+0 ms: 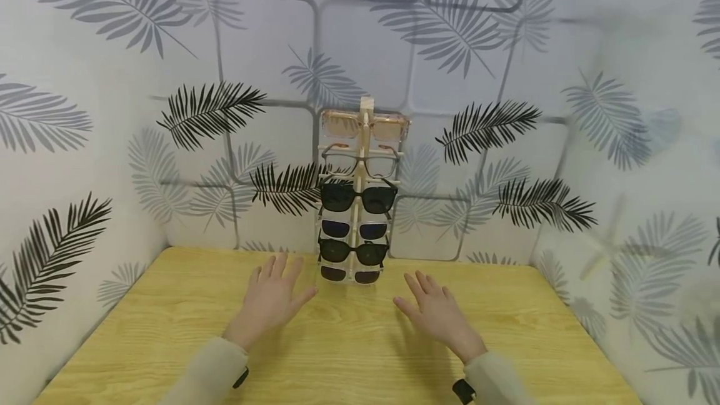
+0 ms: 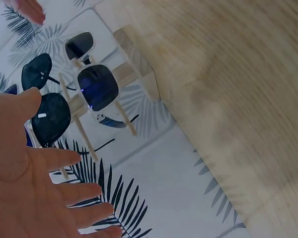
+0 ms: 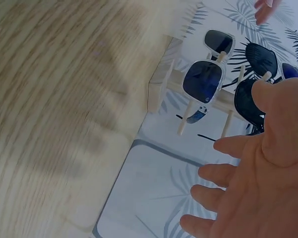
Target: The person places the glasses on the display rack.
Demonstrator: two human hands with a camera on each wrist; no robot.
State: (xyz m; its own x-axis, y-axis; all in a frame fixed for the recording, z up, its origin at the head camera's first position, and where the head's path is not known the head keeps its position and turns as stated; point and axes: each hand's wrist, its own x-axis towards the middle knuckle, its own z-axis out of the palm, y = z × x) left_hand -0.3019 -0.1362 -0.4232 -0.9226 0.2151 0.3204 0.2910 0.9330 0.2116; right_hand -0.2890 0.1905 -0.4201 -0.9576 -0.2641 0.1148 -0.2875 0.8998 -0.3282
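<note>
A wooden display stand at the back of the table carries several pairs of glasses in a column. Pinkish clear-framed glasses hang at the top, with thin-framed eyeglasses beneath. Lower down come black sunglasses, another black pair and clear-framed dark-lensed sunglasses at the bottom. My left hand hovers left of the stand, fingers spread, holding nothing. On the other side, my right hand is likewise spread and touches no glasses. Both wrist views show the lower sunglasses beyond the fingers.
The yellow wood-grain table reaches back to a wall covered with leaf-patterned sheeting. Similar patterned walls stand at left and right. The stand's wooden base sits at the table's back edge.
</note>
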